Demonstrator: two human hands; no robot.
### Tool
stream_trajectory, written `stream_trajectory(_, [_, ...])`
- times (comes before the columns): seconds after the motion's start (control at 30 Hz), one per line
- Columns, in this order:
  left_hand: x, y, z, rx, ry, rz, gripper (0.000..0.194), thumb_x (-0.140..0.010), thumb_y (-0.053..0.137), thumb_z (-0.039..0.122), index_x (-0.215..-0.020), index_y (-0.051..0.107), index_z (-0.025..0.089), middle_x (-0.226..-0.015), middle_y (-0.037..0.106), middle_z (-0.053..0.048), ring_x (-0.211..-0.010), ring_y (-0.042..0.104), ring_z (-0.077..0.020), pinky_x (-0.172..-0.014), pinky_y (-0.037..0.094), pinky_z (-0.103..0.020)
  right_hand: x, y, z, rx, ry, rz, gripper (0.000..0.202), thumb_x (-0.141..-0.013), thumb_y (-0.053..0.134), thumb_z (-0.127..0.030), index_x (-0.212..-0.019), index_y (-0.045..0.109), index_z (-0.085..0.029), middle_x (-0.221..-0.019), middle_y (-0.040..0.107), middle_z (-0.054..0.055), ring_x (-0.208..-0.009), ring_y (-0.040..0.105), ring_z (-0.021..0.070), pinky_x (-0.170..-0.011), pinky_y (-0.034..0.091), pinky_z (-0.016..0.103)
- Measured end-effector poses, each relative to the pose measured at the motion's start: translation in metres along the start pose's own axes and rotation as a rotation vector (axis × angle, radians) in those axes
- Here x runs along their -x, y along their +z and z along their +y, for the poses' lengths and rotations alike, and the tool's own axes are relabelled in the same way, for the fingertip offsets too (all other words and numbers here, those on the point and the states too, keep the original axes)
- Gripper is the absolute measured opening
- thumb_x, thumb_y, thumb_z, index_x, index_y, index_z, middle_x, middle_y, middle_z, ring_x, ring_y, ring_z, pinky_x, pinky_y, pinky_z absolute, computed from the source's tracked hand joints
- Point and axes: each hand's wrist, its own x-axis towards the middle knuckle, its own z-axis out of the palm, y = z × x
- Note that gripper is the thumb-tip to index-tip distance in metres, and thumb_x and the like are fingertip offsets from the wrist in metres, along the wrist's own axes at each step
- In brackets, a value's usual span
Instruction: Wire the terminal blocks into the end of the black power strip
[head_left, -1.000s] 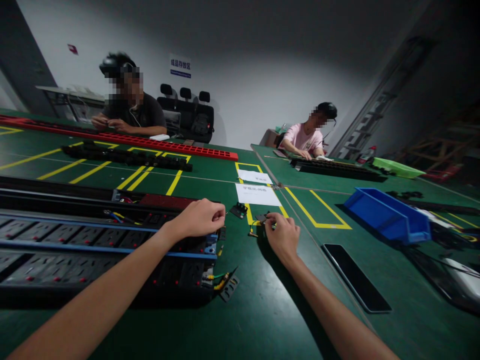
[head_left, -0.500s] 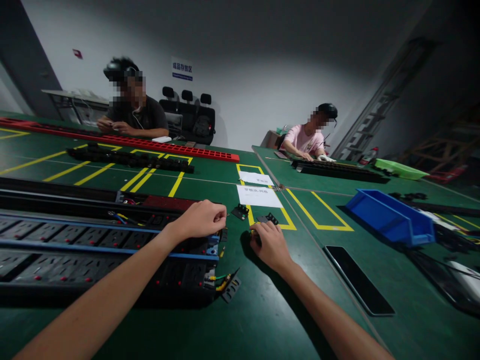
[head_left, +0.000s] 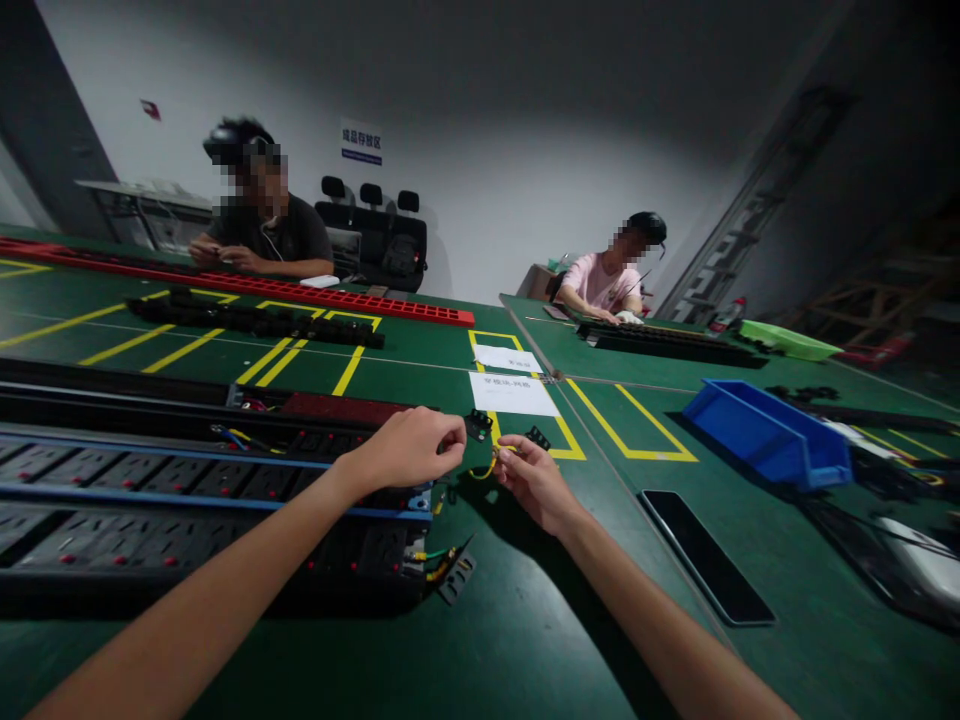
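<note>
My right hand (head_left: pixel 534 482) pinches the end of a short yellow wire (head_left: pixel 484 470) over the green table. Just left of it, my left hand (head_left: pixel 420 445) is closed near the right end of the black socket strips (head_left: pixel 187 475); what its fingers hold, if anything, is hidden. The strips lie side by side with blue edges and red dots. At the near strip's end, a small black plate (head_left: pixel 456 578) hangs by coloured wires. Beyond my hands lie two more black plates, one (head_left: pixel 478 424) near the paper and one (head_left: pixel 538 437) behind my right hand.
A phone (head_left: pixel 706 555) and a blue bin (head_left: pixel 765 435) are on the right. White papers (head_left: pixel 514 394) lie ahead. A long red rack (head_left: pixel 405 308) crosses the far side. Two people sit across the table, one (head_left: pixel 262 230) at left, one (head_left: pixel 604 285) at right.
My right hand has lifted slightly and turned, and the yellow wire now shows at its fingertips. My left hand has moved a little right, closer to it. The view has shifted slightly.
</note>
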Motion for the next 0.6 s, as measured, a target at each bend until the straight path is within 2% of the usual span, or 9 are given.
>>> stream_trajectory(0.1, [0.001,-0.002,0.008,0.030,0.019,0.023,0.016,-0.090,0.055,0.029,-0.089,0.070,0.023,-0.085,0.074,-0.002,-0.073,0.063,-0.0164,-0.064,0.035,-0.030,0.004,0.002,-0.006,-0.116,0.069,-0.055,0.047,-0.068,0.093,-0.048,-0.098,0.068,-0.022,-0.082,0.072,0.000,-0.064,0.065,0.0121,-0.061,0.053,0.025])
stream_trajectory(0.27, [0.004,-0.004,0.024,0.036,0.008,-0.006,0.017,-0.090,0.059,0.034,-0.095,0.071,0.024,-0.090,0.076,-0.002,-0.077,0.067,-0.0183,-0.065,0.038,-0.030,0.008,0.006,-0.006,-0.377,0.187,-0.213,0.035,-0.069,0.096,-0.028,-0.093,0.072,-0.020,-0.079,0.073,-0.002,-0.066,0.067,0.0084,-0.066,0.054,0.019])
stream_trajectory(0.43, [0.007,0.006,0.038,0.013,0.041,-0.032,0.018,-0.091,0.060,0.039,-0.095,0.071,0.024,-0.096,0.077,-0.003,-0.088,0.070,-0.0226,-0.068,0.041,-0.030,0.012,0.011,-0.002,-0.411,0.193,-0.261,0.036,-0.067,0.098,-0.028,-0.090,0.071,-0.019,-0.081,0.069,-0.003,-0.066,0.063,0.0067,-0.066,0.054,0.017])
stream_trajectory(0.6, [0.006,0.016,0.035,0.039,0.020,-0.045,0.014,-0.088,0.061,0.033,-0.093,0.073,0.027,-0.094,0.078,-0.002,-0.087,0.070,-0.0226,-0.066,0.038,-0.030,0.013,0.013,-0.002,-0.438,0.178,-0.280,0.035,-0.070,0.096,-0.027,-0.092,0.070,-0.022,-0.084,0.067,-0.004,-0.070,0.062,0.0077,-0.068,0.053,0.018])
